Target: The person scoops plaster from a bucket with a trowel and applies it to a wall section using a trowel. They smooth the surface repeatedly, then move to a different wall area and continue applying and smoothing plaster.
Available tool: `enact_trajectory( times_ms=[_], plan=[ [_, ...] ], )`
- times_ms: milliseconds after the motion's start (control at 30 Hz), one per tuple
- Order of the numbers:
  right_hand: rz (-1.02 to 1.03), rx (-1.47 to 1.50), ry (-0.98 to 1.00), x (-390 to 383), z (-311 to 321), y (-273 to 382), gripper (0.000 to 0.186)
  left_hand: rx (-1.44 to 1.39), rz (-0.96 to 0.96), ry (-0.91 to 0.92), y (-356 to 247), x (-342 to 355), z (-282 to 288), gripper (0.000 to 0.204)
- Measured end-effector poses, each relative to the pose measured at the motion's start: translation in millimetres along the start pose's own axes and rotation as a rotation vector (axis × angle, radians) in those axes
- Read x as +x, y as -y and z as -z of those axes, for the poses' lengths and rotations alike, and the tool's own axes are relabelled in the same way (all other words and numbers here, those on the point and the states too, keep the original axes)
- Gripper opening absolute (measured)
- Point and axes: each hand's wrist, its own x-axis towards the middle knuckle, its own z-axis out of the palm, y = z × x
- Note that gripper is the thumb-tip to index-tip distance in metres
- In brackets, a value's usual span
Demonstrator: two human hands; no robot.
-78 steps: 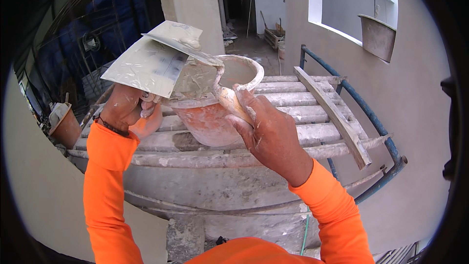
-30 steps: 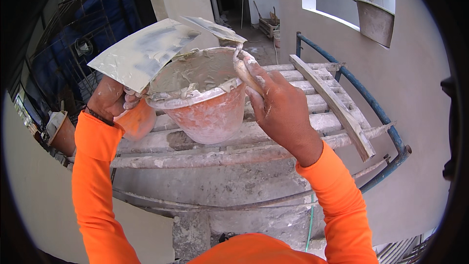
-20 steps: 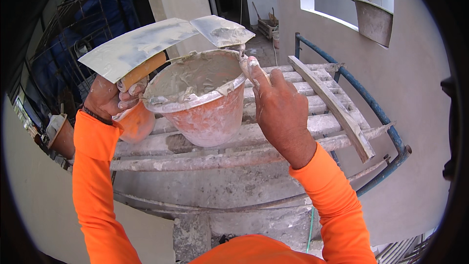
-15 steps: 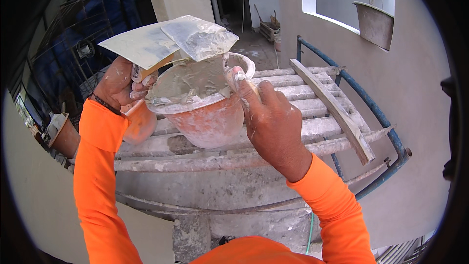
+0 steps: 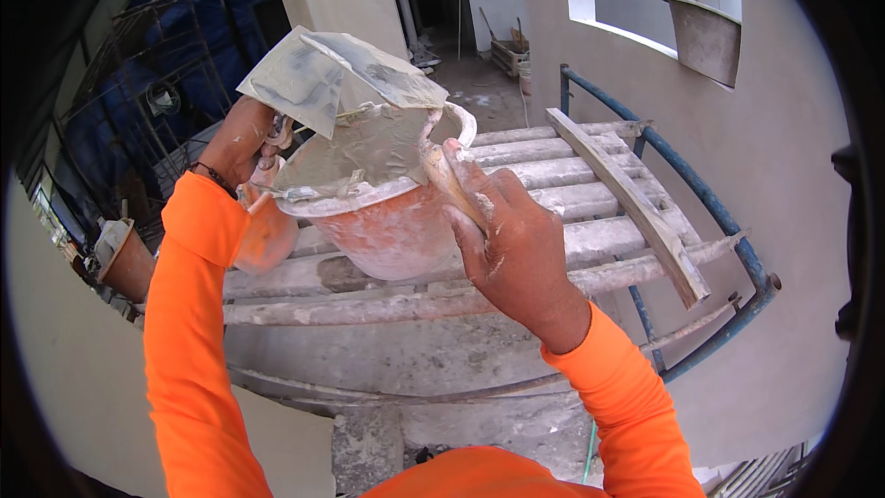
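My left hand (image 5: 247, 148) is closed around the grip of a flat, plaster-smeared hawk (image 5: 290, 81), whose plate tilts above the bucket's left rim. In my right hand (image 5: 516, 244) is a plastering trowel with a pale wooden handle (image 5: 454, 186); my fingers wrap it, thumb along the top. The trowel's blade (image 5: 392, 74) overlaps the hawk plate's upper right edge. Beneath both tools stands an orange bucket (image 5: 387, 231) with grey wet plaster (image 5: 359, 152) inside. The hawk's grip is mostly hidden by my left fingers.
The bucket stands on a scaffold platform of whitened poles (image 5: 604, 244). A loose wooden batten (image 5: 631, 207) lies across them, beside a blue tubular frame (image 5: 705, 198). Behind my left wrist is another orange container (image 5: 265, 238). A tub (image 5: 705, 41) sits in the wall opening.
The hawk has shifted right and its plate has tipped more steeply, near side down. My left hand has moved slightly right; my right hand has turned and lowered a little with the trowel.
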Motion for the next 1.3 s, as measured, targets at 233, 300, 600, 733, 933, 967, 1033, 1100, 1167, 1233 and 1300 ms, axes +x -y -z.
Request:
enact_trajectory(
  times_ms=[233,300,600,733,933,967,1033,1100,1167,1233,1300],
  plan=[
    [0.223,0.475,-0.052,-7,-13,14,0.057,-0.380,0.048,0.123,2,-30,-3,0.039],
    [0.271,0.488,-0.027,-8,-15,22,0.057,-0.438,0.056,0.131,5,-39,-4,0.046],
    [0.159,0.295,0.030,12,-16,21,0.056,-0.578,-0.094,0.315,36,-54,29,0.043],
    [0.088,0.206,0.002,31,-16,4,0.052,-0.813,-0.116,0.599,45,-60,50,0.051],
    [-0.042,0.189,0.011,43,-10,-22,0.047,-0.914,-0.159,0.635,53,-78,60,0.055],
    [-0.075,0.194,0.008,43,-10,-24,0.047,-0.901,-0.171,0.641,53,-80,59,0.055],
    [-0.128,0.351,0.004,41,-7,-24,0.048,-0.886,-0.138,0.616,55,-82,56,0.057],
    [-0.264,0.636,0.067,38,-1,-23,0.047,-0.772,-0.056,0.441,57,-80,52,0.065],
    [-0.335,1.163,0.184,38,5,-22,0.049,-0.704,-0.030,0.425,59,-76,50,0.071],
    [-0.424,1.634,0.295,38,8,-22,0.050,-0.730,-0.043,0.608,60,-70,46,0.073],
    [-0.469,1.862,0.468,36,5,-22,0.054,-0.824,-0.024,0.599,63,-70,41,0.069]
  ],
)
